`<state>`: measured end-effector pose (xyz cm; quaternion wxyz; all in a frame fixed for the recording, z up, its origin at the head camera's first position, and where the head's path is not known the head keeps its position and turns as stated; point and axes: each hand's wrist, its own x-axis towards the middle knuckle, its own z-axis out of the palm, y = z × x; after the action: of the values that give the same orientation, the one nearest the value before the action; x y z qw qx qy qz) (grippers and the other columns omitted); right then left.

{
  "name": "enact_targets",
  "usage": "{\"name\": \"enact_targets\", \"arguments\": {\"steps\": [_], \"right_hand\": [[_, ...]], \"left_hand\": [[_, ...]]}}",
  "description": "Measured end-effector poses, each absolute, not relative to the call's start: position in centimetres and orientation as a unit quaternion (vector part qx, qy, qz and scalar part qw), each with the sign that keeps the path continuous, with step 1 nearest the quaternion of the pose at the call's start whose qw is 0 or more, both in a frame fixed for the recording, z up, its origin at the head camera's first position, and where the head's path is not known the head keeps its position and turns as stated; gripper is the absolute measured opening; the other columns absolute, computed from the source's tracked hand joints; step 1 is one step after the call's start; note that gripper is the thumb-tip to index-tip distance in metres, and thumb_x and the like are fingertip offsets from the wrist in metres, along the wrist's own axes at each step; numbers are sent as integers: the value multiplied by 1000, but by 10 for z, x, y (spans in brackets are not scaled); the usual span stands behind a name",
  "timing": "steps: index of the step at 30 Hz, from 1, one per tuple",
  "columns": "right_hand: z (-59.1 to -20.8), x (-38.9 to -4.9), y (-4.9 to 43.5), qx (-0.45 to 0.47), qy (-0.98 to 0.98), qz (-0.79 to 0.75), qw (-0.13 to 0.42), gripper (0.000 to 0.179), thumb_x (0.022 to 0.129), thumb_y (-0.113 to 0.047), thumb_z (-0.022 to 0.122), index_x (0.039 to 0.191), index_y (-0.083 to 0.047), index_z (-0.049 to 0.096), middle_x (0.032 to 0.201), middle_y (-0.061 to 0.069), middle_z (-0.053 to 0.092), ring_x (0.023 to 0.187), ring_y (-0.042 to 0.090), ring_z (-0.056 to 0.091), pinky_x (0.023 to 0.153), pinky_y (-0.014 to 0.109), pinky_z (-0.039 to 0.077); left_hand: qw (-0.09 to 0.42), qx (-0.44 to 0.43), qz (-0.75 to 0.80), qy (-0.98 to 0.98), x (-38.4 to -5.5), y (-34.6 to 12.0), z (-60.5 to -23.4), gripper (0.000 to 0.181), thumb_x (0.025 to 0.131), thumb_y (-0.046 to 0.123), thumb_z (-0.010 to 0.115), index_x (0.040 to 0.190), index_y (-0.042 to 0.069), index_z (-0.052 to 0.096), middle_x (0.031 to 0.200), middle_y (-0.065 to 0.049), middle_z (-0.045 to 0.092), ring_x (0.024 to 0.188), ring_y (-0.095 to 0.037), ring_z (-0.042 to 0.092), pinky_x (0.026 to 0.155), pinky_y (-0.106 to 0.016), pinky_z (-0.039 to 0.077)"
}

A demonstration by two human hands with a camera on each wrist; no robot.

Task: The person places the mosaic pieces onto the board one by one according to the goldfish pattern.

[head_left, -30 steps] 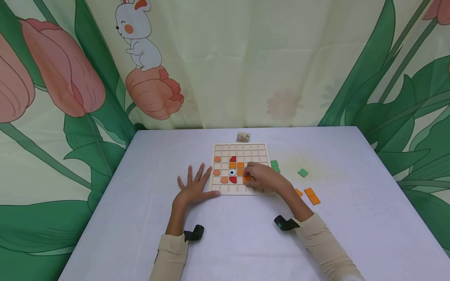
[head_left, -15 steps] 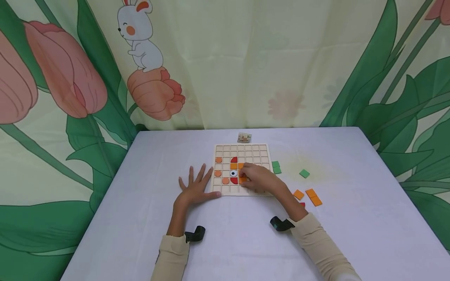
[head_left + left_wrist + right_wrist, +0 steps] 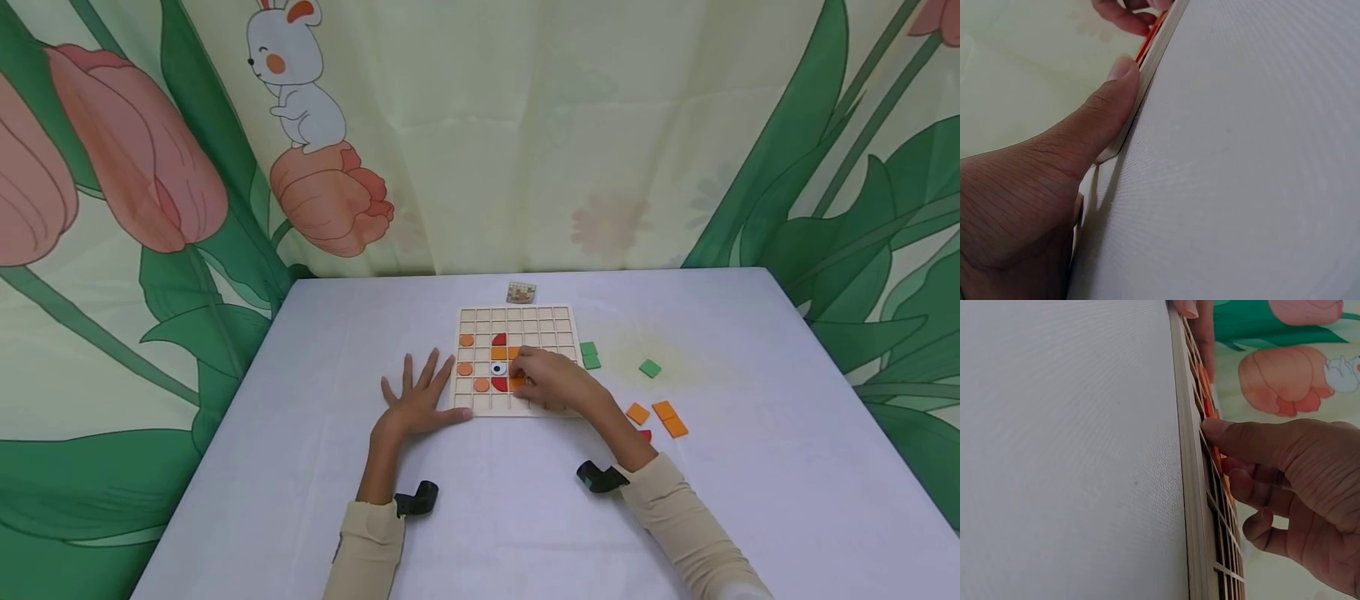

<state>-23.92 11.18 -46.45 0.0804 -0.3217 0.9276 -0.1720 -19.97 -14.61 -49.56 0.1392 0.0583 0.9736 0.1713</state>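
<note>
R hand (image 3: 557, 380) on orng tile (image 3: 517, 384), L hand (image 3: 415, 409) on brd (image 3: 546, 327).

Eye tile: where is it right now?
In the head view, the eye tile sits in the grid board, just left of the right hand's fingertips, with an orange tile directly above it and a red piece directly below.

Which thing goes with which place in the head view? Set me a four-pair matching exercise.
Things
1. left hand
2. picture card
3. eye piece
4. green squares

Places
A. on the cloth, to the right of the board
B. in a grid cell, just above a red piece
C. fingers spread, at the board's left edge
D. just beyond the board's far edge

Pairs: 1-C, 2-D, 3-B, 4-A
</note>
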Motion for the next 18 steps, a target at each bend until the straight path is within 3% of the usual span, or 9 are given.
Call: {"name": "enact_targets", "arguments": {"steps": [7, 18], "right_hand": [[-461, -238, 120, -320, 927, -183, 63, 27, 87, -26, 75, 109, -11, 71, 106, 0, 62, 90, 14, 58, 82, 30, 52], [-453, -235, 156, -271, 935, -204, 98, 26, 89, -25, 72, 111, -11, 70, 108, 1, 64, 86, 14, 57, 80, 29, 53]], "left_hand": [[143, 61, 170, 973, -201, -147, -497, 102, 79, 74, 59, 158, 33, 10, 166, 0, -7, 148, -40, -22, 105, -77, -11], [140, 59, 185, 971, -201, -147, -496, 104, 77, 74, 62, 158, 33, 10, 166, 1, -7, 148, -39, -23, 105, -77, -12]]}}
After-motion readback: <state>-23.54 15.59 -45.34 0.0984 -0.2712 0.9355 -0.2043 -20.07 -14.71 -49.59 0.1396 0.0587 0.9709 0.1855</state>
